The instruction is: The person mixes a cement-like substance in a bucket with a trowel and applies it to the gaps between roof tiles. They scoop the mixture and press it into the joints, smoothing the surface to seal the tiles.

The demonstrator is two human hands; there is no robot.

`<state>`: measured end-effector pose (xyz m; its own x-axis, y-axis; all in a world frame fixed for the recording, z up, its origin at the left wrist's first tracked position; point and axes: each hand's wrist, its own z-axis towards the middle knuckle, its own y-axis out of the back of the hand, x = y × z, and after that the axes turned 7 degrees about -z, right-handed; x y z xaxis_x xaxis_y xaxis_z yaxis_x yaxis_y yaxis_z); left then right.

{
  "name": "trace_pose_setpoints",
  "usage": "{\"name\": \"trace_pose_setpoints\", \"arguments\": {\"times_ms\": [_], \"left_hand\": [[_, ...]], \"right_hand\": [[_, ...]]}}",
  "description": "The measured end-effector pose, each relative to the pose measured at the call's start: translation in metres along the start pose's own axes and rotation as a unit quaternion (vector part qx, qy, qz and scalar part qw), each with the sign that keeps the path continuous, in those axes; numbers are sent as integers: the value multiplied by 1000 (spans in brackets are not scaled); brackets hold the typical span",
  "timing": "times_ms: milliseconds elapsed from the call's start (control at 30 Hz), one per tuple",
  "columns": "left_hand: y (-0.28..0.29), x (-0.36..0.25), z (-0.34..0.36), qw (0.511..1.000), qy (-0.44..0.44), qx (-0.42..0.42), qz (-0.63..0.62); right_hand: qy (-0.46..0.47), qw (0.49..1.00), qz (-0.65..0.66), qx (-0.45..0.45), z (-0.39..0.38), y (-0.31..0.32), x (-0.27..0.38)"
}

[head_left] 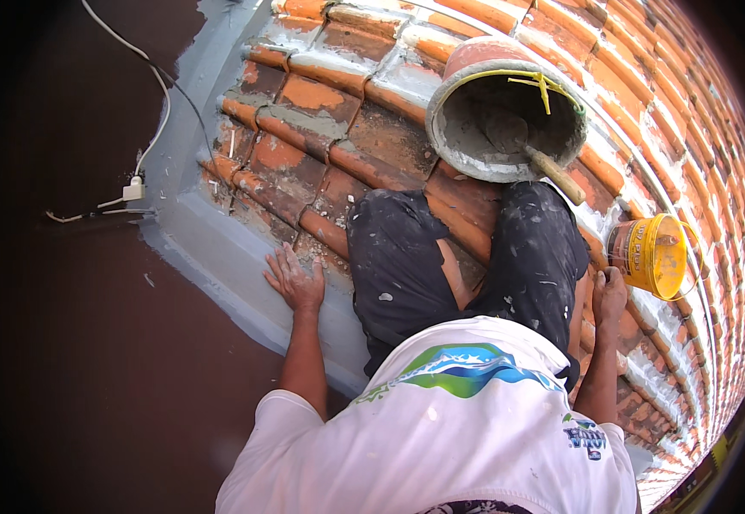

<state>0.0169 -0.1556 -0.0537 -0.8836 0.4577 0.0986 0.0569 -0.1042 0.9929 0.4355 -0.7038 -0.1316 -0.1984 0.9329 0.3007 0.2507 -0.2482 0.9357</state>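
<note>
Here, left hand (295,278): fingers spread flat on grey ledge (218,248), holding nothing.
Right hand (609,294): on roof tiles (304,137) beside yellow bucket (652,254); grip unclear.

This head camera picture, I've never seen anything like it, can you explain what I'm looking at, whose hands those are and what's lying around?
The camera sits on a person's head and looks down, so you see their own body from above: a white shirt, dark paint-spattered trousers, and both arms. The wide lens bends straight edges near the rim.

The person is crouched on a roof of orange tiles with grey mortar in the joints. The left hand lies flat and open at the tiles' lower edge, next to a grey painted ledge. The right hand rests on the tiles just below a small yellow bucket; whether it grips anything cannot be told.

Ahead stands a large bucket of mortar with a trowel inside. At left, a white cable runs across a dark surface.
</note>
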Motion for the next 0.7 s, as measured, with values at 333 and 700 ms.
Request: {"name": "trace_pose_setpoints", "arguments": {"times_ms": [333, 700], "left_hand": [[-29, 29, 7, 996, -21, -3, 83], [-19, 15, 4, 996, -20, 1, 82]], "right_hand": [[-200, 974, -41, 97, -29, -19, -42], [-111, 905, 399, -97, 22, 117, -29]]}}
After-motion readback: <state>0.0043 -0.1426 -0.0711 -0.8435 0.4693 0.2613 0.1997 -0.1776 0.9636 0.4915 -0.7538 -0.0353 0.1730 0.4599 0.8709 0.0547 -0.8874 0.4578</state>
